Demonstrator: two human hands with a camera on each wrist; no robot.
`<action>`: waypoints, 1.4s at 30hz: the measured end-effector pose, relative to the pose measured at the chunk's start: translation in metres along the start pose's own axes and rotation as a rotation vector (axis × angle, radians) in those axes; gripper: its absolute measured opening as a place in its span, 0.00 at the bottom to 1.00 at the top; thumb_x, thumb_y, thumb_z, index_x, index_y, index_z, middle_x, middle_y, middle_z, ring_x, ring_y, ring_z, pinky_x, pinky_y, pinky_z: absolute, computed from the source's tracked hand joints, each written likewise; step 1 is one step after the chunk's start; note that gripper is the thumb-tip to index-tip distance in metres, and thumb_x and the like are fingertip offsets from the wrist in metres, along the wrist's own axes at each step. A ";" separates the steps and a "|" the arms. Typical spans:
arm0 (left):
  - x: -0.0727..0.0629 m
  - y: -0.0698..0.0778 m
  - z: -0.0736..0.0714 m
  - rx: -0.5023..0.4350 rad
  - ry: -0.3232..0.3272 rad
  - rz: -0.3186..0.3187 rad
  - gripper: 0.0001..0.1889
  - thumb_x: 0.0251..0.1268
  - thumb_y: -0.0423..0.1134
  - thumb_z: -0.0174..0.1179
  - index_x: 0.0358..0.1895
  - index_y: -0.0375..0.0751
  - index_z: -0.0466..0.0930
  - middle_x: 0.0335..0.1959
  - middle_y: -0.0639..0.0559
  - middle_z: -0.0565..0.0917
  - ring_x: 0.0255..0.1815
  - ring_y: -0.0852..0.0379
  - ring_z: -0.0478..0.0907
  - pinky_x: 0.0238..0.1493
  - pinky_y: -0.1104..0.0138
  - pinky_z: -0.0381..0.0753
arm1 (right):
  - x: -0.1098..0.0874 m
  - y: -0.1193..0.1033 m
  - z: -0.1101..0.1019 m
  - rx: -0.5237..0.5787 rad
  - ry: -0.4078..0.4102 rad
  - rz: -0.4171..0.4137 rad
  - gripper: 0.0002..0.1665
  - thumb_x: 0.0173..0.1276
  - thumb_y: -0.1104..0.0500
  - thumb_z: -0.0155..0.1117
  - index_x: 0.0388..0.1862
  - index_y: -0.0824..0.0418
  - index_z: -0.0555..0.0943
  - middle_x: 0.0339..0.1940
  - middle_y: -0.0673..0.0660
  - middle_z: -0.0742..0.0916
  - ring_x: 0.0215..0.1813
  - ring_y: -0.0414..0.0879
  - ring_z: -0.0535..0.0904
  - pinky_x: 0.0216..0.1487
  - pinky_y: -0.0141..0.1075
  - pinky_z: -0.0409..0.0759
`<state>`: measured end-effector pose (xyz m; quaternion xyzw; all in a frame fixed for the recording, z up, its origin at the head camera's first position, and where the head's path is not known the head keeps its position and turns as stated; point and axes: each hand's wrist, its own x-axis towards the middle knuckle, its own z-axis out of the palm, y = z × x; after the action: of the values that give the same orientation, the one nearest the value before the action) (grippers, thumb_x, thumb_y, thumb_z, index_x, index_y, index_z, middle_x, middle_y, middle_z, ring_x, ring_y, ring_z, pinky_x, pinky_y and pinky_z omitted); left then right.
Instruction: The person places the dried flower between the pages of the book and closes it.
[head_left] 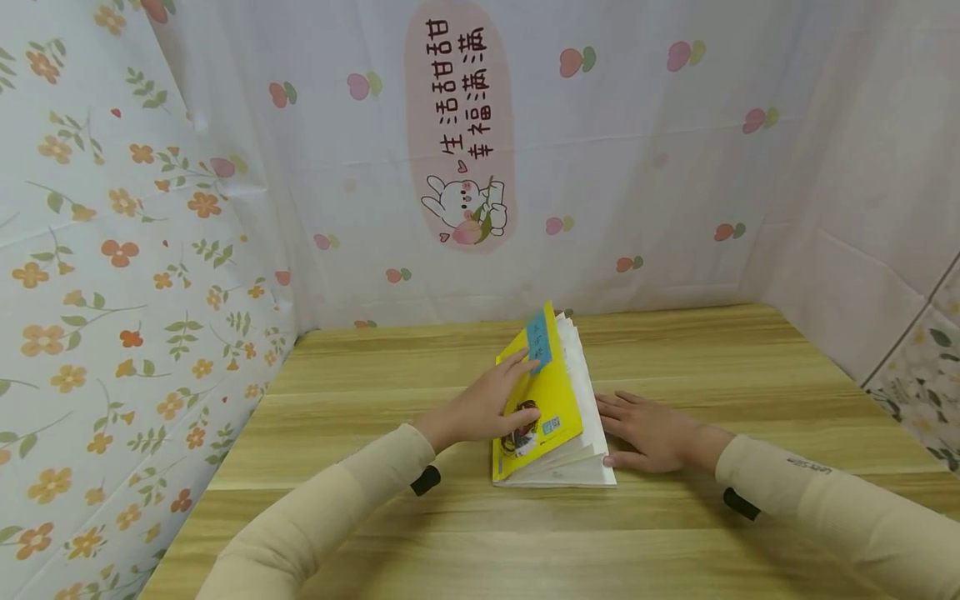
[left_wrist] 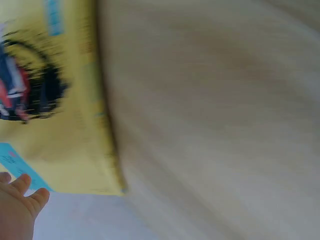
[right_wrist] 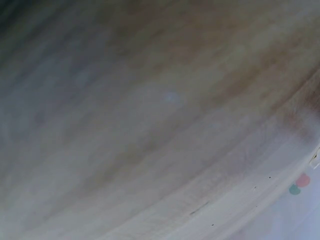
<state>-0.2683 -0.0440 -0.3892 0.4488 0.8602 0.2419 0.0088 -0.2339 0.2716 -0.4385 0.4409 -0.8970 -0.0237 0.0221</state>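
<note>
A book with a yellow cover lies on the wooden table, its front cover and some pages lifted at a slant above the white pages beneath. On the cover are a blue label, a dark picture and a small square code. Against that cover rests my left hand, fingers spread and fairly straight; in the left wrist view the fingers show beside the blue label. My right hand lies flat on the table at the book's right side, its fingertips touching or very near the page edges. The right wrist view is mostly blurred table.
The wooden table runs back to a white curtain with fruit prints, a cartoon rabbit and writing. A flower-patterned cloth hangs along the left side. Another pale cloth hangs on the right.
</note>
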 end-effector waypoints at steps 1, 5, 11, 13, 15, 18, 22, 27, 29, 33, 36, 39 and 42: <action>-0.004 -0.003 0.003 0.038 -0.014 0.005 0.38 0.71 0.57 0.52 0.76 0.43 0.51 0.78 0.43 0.47 0.76 0.45 0.50 0.69 0.49 0.56 | 0.000 0.000 0.000 0.002 0.004 0.003 0.47 0.72 0.30 0.42 0.73 0.65 0.65 0.73 0.63 0.67 0.73 0.57 0.60 0.68 0.55 0.57; -0.017 -0.013 0.012 0.187 -0.079 0.029 0.37 0.71 0.60 0.50 0.76 0.45 0.53 0.78 0.43 0.48 0.76 0.46 0.49 0.70 0.51 0.54 | 0.001 0.000 0.001 0.011 0.002 0.012 0.47 0.72 0.30 0.42 0.72 0.65 0.66 0.72 0.63 0.68 0.73 0.57 0.60 0.68 0.56 0.58; -0.029 -0.022 0.017 0.393 -0.200 0.039 0.41 0.71 0.67 0.41 0.78 0.46 0.46 0.78 0.44 0.48 0.77 0.43 0.44 0.71 0.48 0.47 | 0.001 0.000 -0.001 0.013 -0.020 0.018 0.47 0.72 0.30 0.41 0.73 0.65 0.65 0.72 0.64 0.68 0.73 0.58 0.60 0.68 0.56 0.57; -0.031 -0.024 0.017 0.456 -0.236 0.036 0.43 0.70 0.69 0.38 0.79 0.47 0.43 0.78 0.44 0.48 0.77 0.43 0.42 0.71 0.47 0.46 | 0.002 -0.001 -0.001 0.020 -0.028 0.022 0.47 0.72 0.29 0.41 0.73 0.64 0.65 0.72 0.63 0.68 0.73 0.58 0.60 0.68 0.56 0.56; -0.032 -0.026 0.017 0.504 -0.264 0.035 0.44 0.70 0.70 0.37 0.79 0.48 0.40 0.78 0.45 0.48 0.77 0.44 0.42 0.71 0.46 0.45 | 0.002 -0.001 -0.002 0.025 -0.036 0.025 0.47 0.72 0.29 0.40 0.74 0.63 0.64 0.72 0.63 0.68 0.74 0.58 0.59 0.69 0.56 0.56; -0.034 -0.027 0.018 0.540 -0.296 0.037 0.44 0.69 0.70 0.36 0.79 0.48 0.39 0.78 0.44 0.48 0.77 0.44 0.43 0.71 0.47 0.44 | 0.002 -0.002 -0.003 0.019 -0.037 0.021 0.46 0.72 0.29 0.40 0.74 0.61 0.64 0.72 0.62 0.68 0.74 0.58 0.59 0.69 0.56 0.56; -0.035 -0.029 0.019 0.559 -0.317 0.042 0.44 0.69 0.72 0.32 0.79 0.49 0.37 0.78 0.44 0.47 0.77 0.45 0.43 0.71 0.46 0.43 | 0.001 0.000 -0.003 0.021 -0.030 0.011 0.45 0.73 0.31 0.41 0.74 0.62 0.64 0.73 0.62 0.68 0.74 0.59 0.59 0.68 0.57 0.56; -0.035 -0.031 0.022 0.562 -0.309 0.051 0.44 0.69 0.72 0.30 0.79 0.49 0.37 0.78 0.44 0.47 0.77 0.45 0.44 0.71 0.47 0.44 | -0.003 0.004 -0.004 0.059 -0.016 0.048 0.46 0.72 0.31 0.44 0.75 0.63 0.63 0.74 0.63 0.64 0.74 0.60 0.57 0.68 0.58 0.56; -0.035 -0.031 0.022 0.554 -0.306 0.047 0.44 0.69 0.72 0.31 0.79 0.49 0.38 0.78 0.44 0.47 0.77 0.45 0.44 0.71 0.47 0.43 | -0.005 0.007 -0.007 0.049 -0.006 0.083 0.47 0.72 0.31 0.44 0.75 0.63 0.62 0.75 0.63 0.64 0.74 0.60 0.58 0.68 0.58 0.56; -0.035 -0.030 0.021 0.548 -0.313 0.035 0.44 0.69 0.72 0.32 0.79 0.50 0.39 0.78 0.44 0.47 0.77 0.45 0.44 0.71 0.47 0.42 | -0.007 0.014 -0.015 0.013 0.018 0.155 0.46 0.72 0.33 0.47 0.75 0.63 0.61 0.74 0.63 0.65 0.74 0.60 0.58 0.69 0.57 0.55; -0.034 -0.031 0.022 0.557 -0.311 0.047 0.44 0.69 0.72 0.32 0.79 0.50 0.40 0.78 0.44 0.48 0.77 0.44 0.45 0.71 0.47 0.44 | -0.007 0.018 -0.024 0.011 0.058 0.187 0.43 0.73 0.37 0.51 0.75 0.65 0.61 0.74 0.65 0.65 0.73 0.61 0.59 0.68 0.58 0.54; -0.034 -0.033 0.023 0.572 -0.302 0.067 0.44 0.69 0.72 0.32 0.79 0.50 0.40 0.78 0.43 0.49 0.77 0.44 0.47 0.71 0.46 0.45 | -0.005 0.019 -0.032 0.018 0.116 0.191 0.41 0.72 0.41 0.56 0.73 0.66 0.63 0.73 0.66 0.66 0.73 0.62 0.60 0.68 0.58 0.55; -0.033 -0.033 0.024 0.577 -0.297 0.078 0.44 0.69 0.72 0.32 0.79 0.50 0.41 0.78 0.43 0.50 0.76 0.44 0.47 0.71 0.46 0.46 | -0.001 0.014 -0.038 0.037 0.151 0.183 0.42 0.71 0.40 0.58 0.74 0.64 0.63 0.73 0.64 0.67 0.73 0.61 0.60 0.68 0.57 0.56</action>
<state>-0.2683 -0.0760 -0.4315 0.4959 0.8647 -0.0799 -0.0026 -0.2424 0.2805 -0.3997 0.3582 -0.9295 0.0284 0.0834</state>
